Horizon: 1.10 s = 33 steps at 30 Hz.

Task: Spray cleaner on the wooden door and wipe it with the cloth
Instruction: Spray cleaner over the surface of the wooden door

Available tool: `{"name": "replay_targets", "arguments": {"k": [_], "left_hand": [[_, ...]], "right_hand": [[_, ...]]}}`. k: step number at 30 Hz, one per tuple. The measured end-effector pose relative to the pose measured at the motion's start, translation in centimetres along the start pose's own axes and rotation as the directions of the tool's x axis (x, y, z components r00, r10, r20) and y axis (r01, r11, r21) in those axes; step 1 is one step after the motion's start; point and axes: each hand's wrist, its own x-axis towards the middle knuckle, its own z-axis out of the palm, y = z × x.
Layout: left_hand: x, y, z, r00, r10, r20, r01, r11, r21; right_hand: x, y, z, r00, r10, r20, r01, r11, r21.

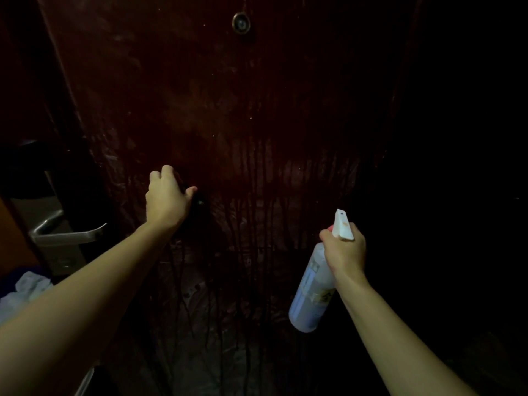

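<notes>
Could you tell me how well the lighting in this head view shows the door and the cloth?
Head view: very dim; the right side falls into black, the wooden door shows only faint drip streaks, and whatever dark thing the left hand holds can't be made out; the spray bottle stands out brightly.

Round brass peephole point(241, 23) seen high on panel, near top centre. Silver lever handle point(68, 232) seen at left edge, mounted on metal lock plate point(58, 252), lever pointed right. Crumpled white fabric or paper point(24, 290) seen low at left, just below lock plate; kind not determinable. Blue patch partly seen beside it. Right side too dark for anything to be made out.
</notes>
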Motion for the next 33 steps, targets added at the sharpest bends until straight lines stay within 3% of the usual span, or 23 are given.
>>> {"name": "replay_targets", "arguments": {"k": [11, 15, 23, 29, 33], "left_hand": [[-0.1, -0.8, -0.5, 0.997, 0.056, 0.056, -0.058, 0.997, 0.045], [0.2, -1.3, -0.7, 0.995, 0.070, 0.072, -0.075, 0.995, 0.068], [0.3, -4.3, -1.7, 0.994, 0.064, 0.085, -0.074, 0.991, 0.112], [-0.3, -7.1, -1.7, 0.994, 0.012, 0.113, -0.027, 0.991, 0.134], [-0.8, -8.4, -1.2, 0.988, -0.001, 0.152, -0.021, 0.990, 0.143]], "right_hand": [[-2.2, 1.3, 0.5, 0.992, -0.044, 0.116, 0.052, 0.997, -0.060], [-4.4, 1.2, 2.9, 0.948, -0.125, 0.293, 0.122, 0.992, 0.029], [-8.8, 1.0, 7.6, 0.911, -0.129, 0.392, 0.177, 0.980, -0.089], [-11.6, 1.2, 11.0, 0.800, -0.131, 0.585, 0.170, 0.985, -0.012], [-13.2, 0.8, 12.8, 0.785, -0.113, 0.608, 0.195, 0.978, -0.069]]}}
